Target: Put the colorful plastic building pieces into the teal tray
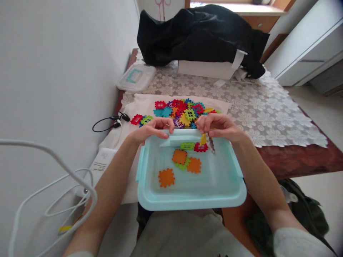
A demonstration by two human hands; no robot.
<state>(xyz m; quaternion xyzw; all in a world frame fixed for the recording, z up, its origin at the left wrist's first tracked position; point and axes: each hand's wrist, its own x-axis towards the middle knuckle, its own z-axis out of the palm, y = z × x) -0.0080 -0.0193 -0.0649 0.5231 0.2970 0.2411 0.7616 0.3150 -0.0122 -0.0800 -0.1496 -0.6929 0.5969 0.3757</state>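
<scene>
At one o'clock over the tub (191,203), the right hand (222,126) pinched a yellow piece (203,139); the left hand (155,129) lay at its eleven o'clock rim, grip unclear. A low, light pinch seemed wise.

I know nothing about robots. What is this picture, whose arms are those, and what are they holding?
There's no machine here: these are a person's bare hands. The left hand is at the far rim of a pale blue tub; the right hand seems to pinch a yellow piece and a blurred piece. The one picture comes from a camera on that person's head, looking forward and down. Notched pieces lie in the tub, and a colourful heap lies beyond, on white cloth.
</scene>
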